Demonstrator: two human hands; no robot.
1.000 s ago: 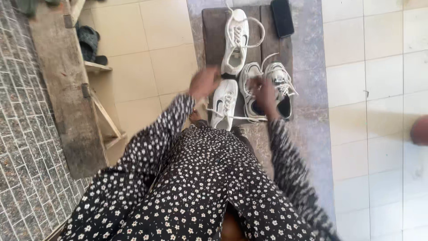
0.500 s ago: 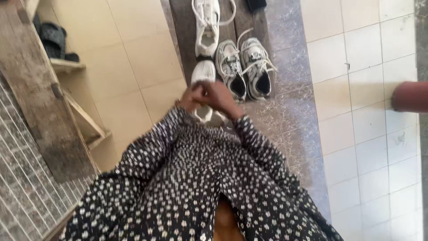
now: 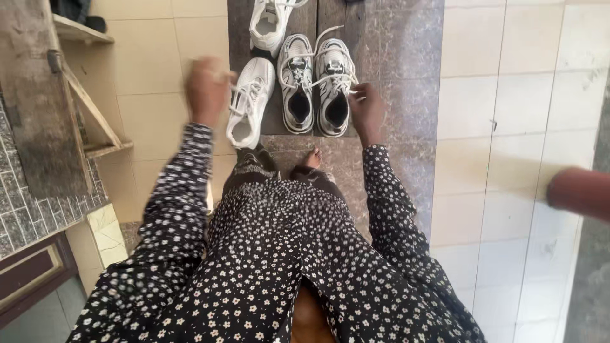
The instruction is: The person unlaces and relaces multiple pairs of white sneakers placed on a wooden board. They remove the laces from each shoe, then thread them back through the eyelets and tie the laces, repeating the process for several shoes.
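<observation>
Tiled floor, cream and white, with a darker stone strip running down the middle. Person in a black dress with small white flowers fills the lower half, bent over; a bare foot shows just below the shoes. Wooden bench or shelf frame at left against a grey brick-pattern wall. Another person's arm enters at right edge, blurred.

Dark mat on the stone strip holds four shoes: a pair of grey-and-white sneakers side by side, a white sneaker just left of them, and another white sneaker above, cut by the top edge.

Left hand raised beside the white sneaker, motion-blurred — seems closed on a lace end from that shoe, grip not clear. Right hand at the right side of the grey-and-white pair, fingertips pinching a white lace — the lace runs from the right-hand shoe of the pair. Hands well apart.
</observation>
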